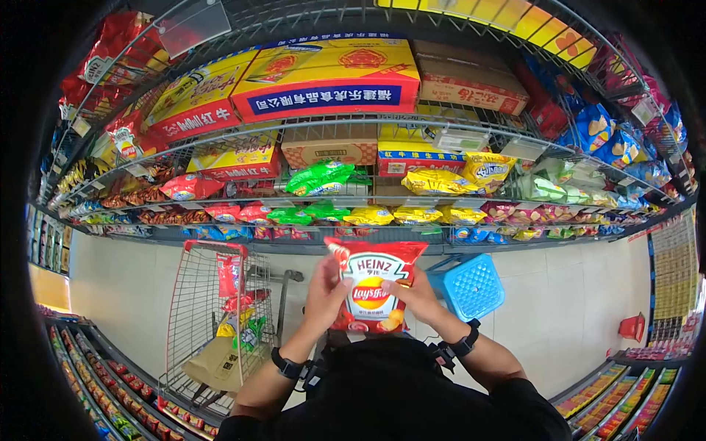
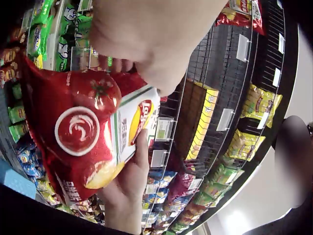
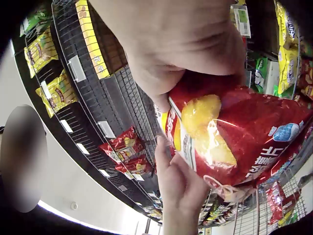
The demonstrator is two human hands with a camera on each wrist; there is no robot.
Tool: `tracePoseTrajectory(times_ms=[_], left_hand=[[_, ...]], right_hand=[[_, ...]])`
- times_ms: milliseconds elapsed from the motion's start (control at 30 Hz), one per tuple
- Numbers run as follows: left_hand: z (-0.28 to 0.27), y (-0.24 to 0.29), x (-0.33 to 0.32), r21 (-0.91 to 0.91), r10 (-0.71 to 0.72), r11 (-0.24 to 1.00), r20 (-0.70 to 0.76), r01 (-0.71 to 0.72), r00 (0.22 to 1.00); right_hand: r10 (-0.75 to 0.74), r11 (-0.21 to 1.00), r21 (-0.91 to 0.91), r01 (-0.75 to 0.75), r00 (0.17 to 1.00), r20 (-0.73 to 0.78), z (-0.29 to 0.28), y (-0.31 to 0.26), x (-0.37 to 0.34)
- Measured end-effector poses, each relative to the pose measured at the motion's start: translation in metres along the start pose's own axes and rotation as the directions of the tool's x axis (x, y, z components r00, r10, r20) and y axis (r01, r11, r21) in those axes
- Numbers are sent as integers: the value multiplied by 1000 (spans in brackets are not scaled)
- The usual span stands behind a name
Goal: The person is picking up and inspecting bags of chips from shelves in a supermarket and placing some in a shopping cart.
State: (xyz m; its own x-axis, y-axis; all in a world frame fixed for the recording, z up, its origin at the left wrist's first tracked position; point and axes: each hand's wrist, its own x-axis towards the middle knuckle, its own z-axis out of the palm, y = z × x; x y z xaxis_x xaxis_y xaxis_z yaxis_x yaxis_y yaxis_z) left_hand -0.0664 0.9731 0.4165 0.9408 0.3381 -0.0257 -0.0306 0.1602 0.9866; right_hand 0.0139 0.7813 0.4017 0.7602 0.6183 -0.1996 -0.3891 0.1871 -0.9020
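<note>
A red Lay's chip bag (image 1: 373,312) with a HEINZ label is held upright in front of the body. My left hand (image 1: 327,291) grips its left side and my right hand (image 1: 421,295) its right side, both thumbs on the front. In the left wrist view the left hand (image 2: 146,41) is at the bag (image 2: 78,129), with the right hand (image 2: 128,188) across from it. The right wrist view has the right hand (image 3: 186,46) over the bag (image 3: 244,132) and the left hand (image 3: 181,188) below; some fingers are hidden behind it.
At the left stands a wire shopping cart (image 1: 179,294) holding snack bags and a brown bag (image 1: 218,364). A blue stool (image 1: 474,287) is at the right. Ahead, shelves carry cartons (image 1: 331,84) and chip bags (image 1: 321,178). A red basket (image 1: 631,327) sits farther right.
</note>
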Motion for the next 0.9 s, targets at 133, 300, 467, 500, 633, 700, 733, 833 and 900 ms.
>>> tracePoseTrajectory(times_ms=[133, 300, 467, 500, 633, 700, 733, 833, 900], left_hand=[[-12, -7, -15, 432, 290, 834, 186, -344, 939], [26, 21, -29, 560, 99, 812, 150, -167, 984], [14, 6, -41, 472, 75, 881, -51, -42, 996], [5, -3, -41, 312, -12, 949, -132, 54, 991], [-17, -17, -48, -7, -99, 995, -200, 100, 975], [-19, -15, -53, -203, -162, 971, -174, 125, 971], [-21, -14, -54, -207, -166, 970, -181, 127, 969], [-27, -10, -54, -431, -330, 871, -161, 234, 930], [-36, -10, -51, -458, -348, 854, -151, 246, 925]], right_hand=[[59, 997, 54, -53, 992, -115, -11, -9, 5], [-65, 997, 26, 66, 996, -58, -3, 2, 9], [-58, 972, -199, 122, 952, 302, 19, -15, -14], [-54, 973, -199, 120, 950, 308, 18, -14, -13], [-118, 949, -271, 163, 978, 174, 9, 3, 8], [-19, 976, -204, 81, 957, 288, 8, -3, 13], [-12, 976, -206, 75, 956, 292, 12, -4, 11], [271, 954, 26, -297, 900, 341, 25, 4, 11], [297, 941, 57, -335, 893, 338, 33, 15, 16]])
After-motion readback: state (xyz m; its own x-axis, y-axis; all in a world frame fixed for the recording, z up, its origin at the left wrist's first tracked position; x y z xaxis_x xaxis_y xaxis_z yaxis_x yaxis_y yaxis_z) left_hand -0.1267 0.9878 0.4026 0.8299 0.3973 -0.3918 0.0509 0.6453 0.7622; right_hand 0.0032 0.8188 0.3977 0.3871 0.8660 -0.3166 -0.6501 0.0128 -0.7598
